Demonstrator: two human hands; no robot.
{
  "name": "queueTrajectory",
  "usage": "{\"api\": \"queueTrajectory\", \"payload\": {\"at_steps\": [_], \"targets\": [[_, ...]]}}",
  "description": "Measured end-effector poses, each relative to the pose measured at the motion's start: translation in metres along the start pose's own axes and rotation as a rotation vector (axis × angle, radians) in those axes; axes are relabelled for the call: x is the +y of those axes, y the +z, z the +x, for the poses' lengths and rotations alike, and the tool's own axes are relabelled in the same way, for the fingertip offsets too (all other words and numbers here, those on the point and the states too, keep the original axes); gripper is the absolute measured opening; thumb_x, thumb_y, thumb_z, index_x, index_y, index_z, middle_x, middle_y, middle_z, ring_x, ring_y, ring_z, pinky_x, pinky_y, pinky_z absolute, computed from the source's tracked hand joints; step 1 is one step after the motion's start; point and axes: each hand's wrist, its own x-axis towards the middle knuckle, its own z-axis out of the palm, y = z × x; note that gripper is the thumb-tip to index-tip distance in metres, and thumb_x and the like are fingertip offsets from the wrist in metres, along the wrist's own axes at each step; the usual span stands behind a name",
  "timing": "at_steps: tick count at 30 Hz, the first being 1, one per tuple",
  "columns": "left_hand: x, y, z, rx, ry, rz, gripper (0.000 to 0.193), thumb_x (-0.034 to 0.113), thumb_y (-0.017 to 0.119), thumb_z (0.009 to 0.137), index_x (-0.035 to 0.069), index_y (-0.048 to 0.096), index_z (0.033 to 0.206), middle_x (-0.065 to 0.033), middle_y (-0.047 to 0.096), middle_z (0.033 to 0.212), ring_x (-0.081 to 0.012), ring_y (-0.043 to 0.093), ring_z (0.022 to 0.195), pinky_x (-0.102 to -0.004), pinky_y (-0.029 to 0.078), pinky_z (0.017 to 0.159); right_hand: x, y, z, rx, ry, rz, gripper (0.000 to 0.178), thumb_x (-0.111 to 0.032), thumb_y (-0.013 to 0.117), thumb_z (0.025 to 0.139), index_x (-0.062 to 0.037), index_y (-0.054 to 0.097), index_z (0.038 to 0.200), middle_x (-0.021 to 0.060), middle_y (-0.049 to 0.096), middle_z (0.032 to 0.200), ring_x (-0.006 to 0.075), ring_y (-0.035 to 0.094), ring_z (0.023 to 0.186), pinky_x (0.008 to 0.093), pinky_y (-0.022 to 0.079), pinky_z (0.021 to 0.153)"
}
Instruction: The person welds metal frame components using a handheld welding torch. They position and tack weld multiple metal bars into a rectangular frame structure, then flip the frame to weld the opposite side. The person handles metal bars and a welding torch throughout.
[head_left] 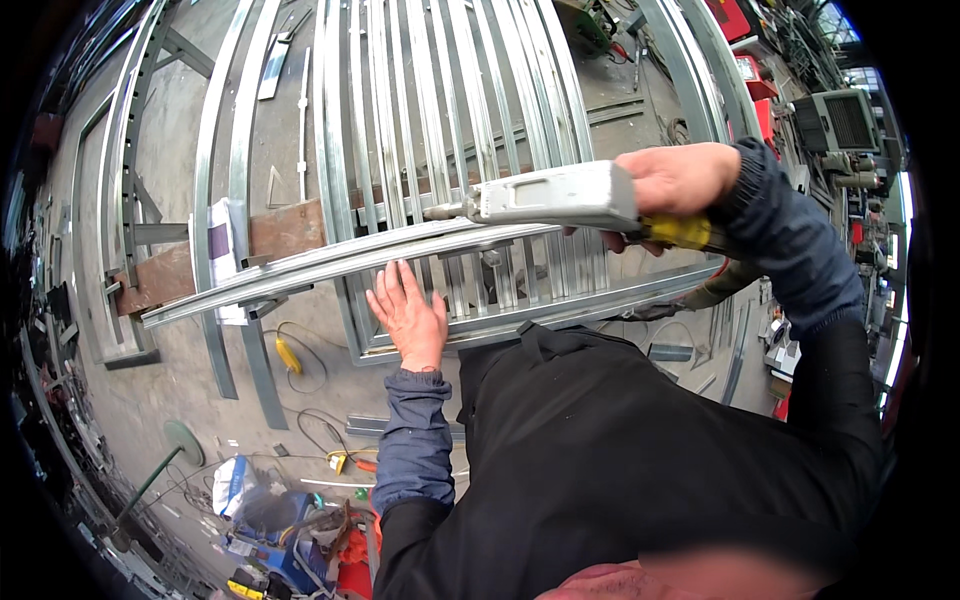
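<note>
My right hand (690,180) is closed around a handheld welding gun (555,195) with a pale grey boxy body and a yellow part by the grip. Its narrow nozzle points left, close above a long shiny metal rail (290,268) that lies across the frame. A thick hose (725,283) runs below my right hand. My left hand (408,315) lies palm down with fingers stretched out, fingertips at the near edge of that rail. Under both hands is a metal frame (355,310) with several parallel bars (430,100); my right fingers are partly hidden.
A rusty brown beam (285,232) passes beneath the work. Other long metal profiles (240,150) stand at the left. Cables and a yellow tool (288,355) lie on the grey floor. A blue machine (270,540) and a green stand (183,440) are at the lower left.
</note>
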Motion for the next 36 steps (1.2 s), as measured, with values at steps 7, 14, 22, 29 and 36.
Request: {"api": "queueTrajectory", "payload": {"at_steps": [7, 14, 22, 29, 36], "targets": [[0.025, -0.014, -0.037, -0.020, -0.073, -0.070, 0.087, 0.026, 0.083, 0.090, 0.005, 0.045, 0.165, -0.0169, 0.042, 0.169, -0.0382, 0.037, 0.159, -0.0571, 0.027, 0.133, 0.053, -0.055, 0.095, -0.173, 0.218, 0.157, 0.053, -0.054, 0.055, 0.114, -0.0097, 0.061, 0.143, 0.0094, 0.075, 0.097, 0.0156, 0.073, 0.069, 0.0315, 0.063, 0.062], [0.065, -0.009, -0.048, 0.007, -0.133, -0.261, 0.080, 0.020, 0.081, 0.095, 0.001, 0.045, 0.163, -0.0209, 0.049, 0.162, -0.0428, 0.047, 0.149, -0.0536, 0.039, 0.123, 0.068, -0.086, 0.137, -0.325, 0.259, 0.201, 0.056, -0.052, 0.056, 0.114, -0.0031, 0.060, 0.140, 0.0113, 0.077, 0.099, 0.0154, 0.074, 0.066, 0.0296, 0.063, 0.061], [0.101, 0.001, -0.013, 0.036, 0.032, -0.458, 0.067, 0.026, 0.078, 0.098, 0.001, 0.057, 0.156, -0.0205, 0.059, 0.153, -0.0421, 0.057, 0.138, -0.0520, 0.045, 0.116, 0.077, -0.104, 0.151, -0.414, 0.209, 0.259, 0.050, -0.049, 0.049, 0.118, -0.0093, 0.064, 0.145, 0.0091, 0.074, 0.094, 0.0133, 0.070, 0.066, 0.0272, 0.062, 0.060], [0.127, -0.013, -0.004, -0.040, 0.108, -0.378, 0.069, 0.025, 0.085, 0.090, 0.003, 0.061, 0.151, -0.0164, 0.062, 0.149, -0.0377, 0.060, 0.132, -0.0486, 0.047, 0.110, 0.087, -0.115, 0.157, -0.461, 0.226, 0.288, 0.051, -0.050, 0.049, 0.117, -0.0076, 0.065, 0.141, 0.0079, 0.073, 0.092, 0.0134, 0.069, 0.066, 0.0275, 0.062, 0.060], [0.133, -0.019, -0.004, -0.095, 0.113, -0.232, 0.070, 0.016, 0.086, 0.082, 0.006, 0.064, 0.149, -0.0084, 0.060, 0.150, -0.0322, 0.060, 0.125, -0.0471, 0.048, 0.107, 0.085, -0.118, 0.155, -0.437, 0.253, 0.251, 0.051, -0.051, 0.049, 0.118, -0.0091, 0.065, 0.141, 0.0078, 0.073, 0.092, 0.0130, 0.070, 0.066, 0.0277, 0.062, 0.060]]}}
